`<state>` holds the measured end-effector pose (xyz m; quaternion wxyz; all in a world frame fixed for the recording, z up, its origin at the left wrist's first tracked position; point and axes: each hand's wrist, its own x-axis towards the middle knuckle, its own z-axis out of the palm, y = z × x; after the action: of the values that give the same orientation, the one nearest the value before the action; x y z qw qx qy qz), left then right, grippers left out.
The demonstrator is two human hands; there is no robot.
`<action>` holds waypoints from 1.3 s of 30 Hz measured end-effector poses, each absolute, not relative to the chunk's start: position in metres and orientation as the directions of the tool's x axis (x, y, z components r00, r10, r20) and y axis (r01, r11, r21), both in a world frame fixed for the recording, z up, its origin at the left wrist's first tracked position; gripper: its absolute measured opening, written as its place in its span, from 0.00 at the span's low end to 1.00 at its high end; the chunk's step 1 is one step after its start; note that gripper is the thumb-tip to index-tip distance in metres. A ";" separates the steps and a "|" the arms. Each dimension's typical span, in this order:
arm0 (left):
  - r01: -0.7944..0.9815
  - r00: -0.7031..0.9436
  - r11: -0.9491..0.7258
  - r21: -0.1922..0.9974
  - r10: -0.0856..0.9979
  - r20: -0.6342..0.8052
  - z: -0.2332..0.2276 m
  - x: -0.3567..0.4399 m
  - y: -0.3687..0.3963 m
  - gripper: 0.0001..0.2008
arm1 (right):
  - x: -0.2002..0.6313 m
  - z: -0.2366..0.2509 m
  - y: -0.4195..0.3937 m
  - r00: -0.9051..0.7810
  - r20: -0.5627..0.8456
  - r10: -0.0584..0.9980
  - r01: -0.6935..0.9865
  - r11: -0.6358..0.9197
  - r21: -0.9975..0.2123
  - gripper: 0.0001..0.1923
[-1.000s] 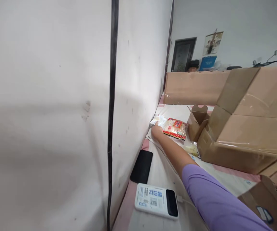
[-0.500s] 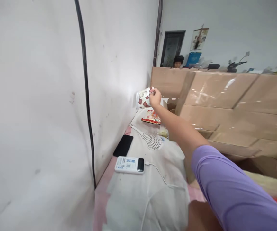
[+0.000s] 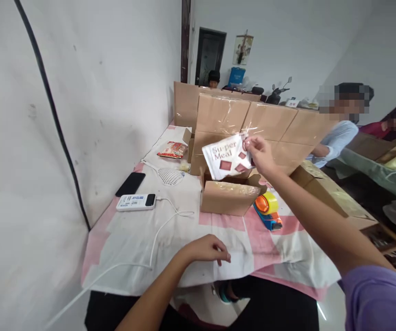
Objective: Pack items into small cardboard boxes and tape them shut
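Pinched by its upper right corner, a white "Super Meal" food pouch (image 3: 227, 157) with dark red squares hangs from my right hand (image 3: 260, 153). It is above and just behind an open cardboard box (image 3: 229, 198) on the cloth-covered table. My left hand (image 3: 208, 250) hovers near the table's front edge, fingers loosely curled and apart, with nothing in it. To the right of the box lies a blue and orange tape dispenser (image 3: 268, 216) with a roll of yellow tape (image 3: 271, 202).
A white power bank (image 3: 136, 202) with a cable and a black phone (image 3: 131, 184) lie at left by the wall. Behind them are a white fly swatter (image 3: 170, 176) and a red food packet (image 3: 172, 150). A cardboard wall (image 3: 225, 112) stands behind; a person (image 3: 337, 133) is at right.
My right hand has brought the pouch from the far end by the wall back and rightward over the box. The view has turned right, and my left hand has come into sight.
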<state>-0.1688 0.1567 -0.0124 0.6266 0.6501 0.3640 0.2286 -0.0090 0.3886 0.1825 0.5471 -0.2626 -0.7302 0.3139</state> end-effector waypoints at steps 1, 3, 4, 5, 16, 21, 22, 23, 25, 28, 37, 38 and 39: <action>0.167 0.666 0.062 0.984 0.729 -0.159 -0.015 -0.166 0.154 0.10 | 0.000 0.172 0.381 -0.259 0.624 0.738 0.023 0.650 -0.759 0.13; 0.139 0.708 0.083 0.987 0.689 -0.157 -0.019 -0.158 0.155 0.09 | 0.007 0.149 0.369 -0.269 0.588 0.763 0.004 0.612 -0.791 0.12; 0.123 0.717 0.091 0.988 0.681 -0.152 -0.019 -0.153 0.158 0.10 | 0.007 0.138 0.365 -0.328 0.546 0.771 0.069 0.596 -0.800 0.10; 0.100 0.724 0.098 0.990 0.676 -0.140 -0.019 -0.148 0.162 0.11 | 0.006 0.130 0.362 -0.418 0.479 0.772 0.182 0.588 -0.788 0.10; 0.101 0.626 0.004 0.995 0.777 -0.066 -0.017 -0.140 0.190 0.22 | 0.023 0.141 0.358 -0.687 -0.107 0.719 0.678 0.582 -0.449 0.14; 0.390 0.274 -0.579 0.716 0.815 0.510 0.012 -0.166 0.180 0.08 | 0.037 0.135 0.289 -0.738 0.054 0.673 0.652 0.732 -0.198 0.16; 0.506 0.196 -0.675 0.537 0.696 0.691 0.018 -0.172 0.179 0.06 | 0.042 0.131 0.277 -0.743 0.087 0.663 0.641 0.744 -0.190 0.16; 0.614 0.144 -0.698 0.368 0.558 0.818 0.023 -0.179 0.178 0.05 | 0.047 0.127 0.267 -0.746 0.118 0.656 0.629 0.751 -0.198 0.16; 0.772 0.098 -0.610 0.178 0.390 0.916 0.029 -0.191 0.182 0.11 | 0.055 0.118 0.257 -0.741 0.182 0.646 0.604 0.760 -0.239 0.16; 0.895 0.122 -0.439 0.082 0.418 0.900 0.029 -0.203 0.195 0.17 | 0.063 0.106 0.258 -0.723 0.270 0.636 0.572 0.770 -0.284 0.15; 0.900 0.079 -0.412 0.139 0.469 0.880 0.009 -0.215 0.205 0.04 | 0.082 0.085 0.271 -0.384 0.773 0.505 0.486 0.823 -0.295 0.15; 0.883 0.062 -0.438 0.170 0.468 0.881 0.008 -0.215 0.205 0.04 | 0.083 0.081 0.273 -0.250 0.816 0.522 0.508 0.788 -0.348 0.18; 0.860 0.039 -0.463 0.215 0.479 0.877 0.007 -0.215 0.205 0.04 | 0.084 0.077 0.275 -0.126 0.823 0.554 0.503 0.750 -0.429 0.20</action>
<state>-0.2151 0.2050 0.0070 -0.1910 0.6950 0.4818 0.4984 0.0835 0.2749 0.0768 0.5593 -0.3525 -0.7499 0.0230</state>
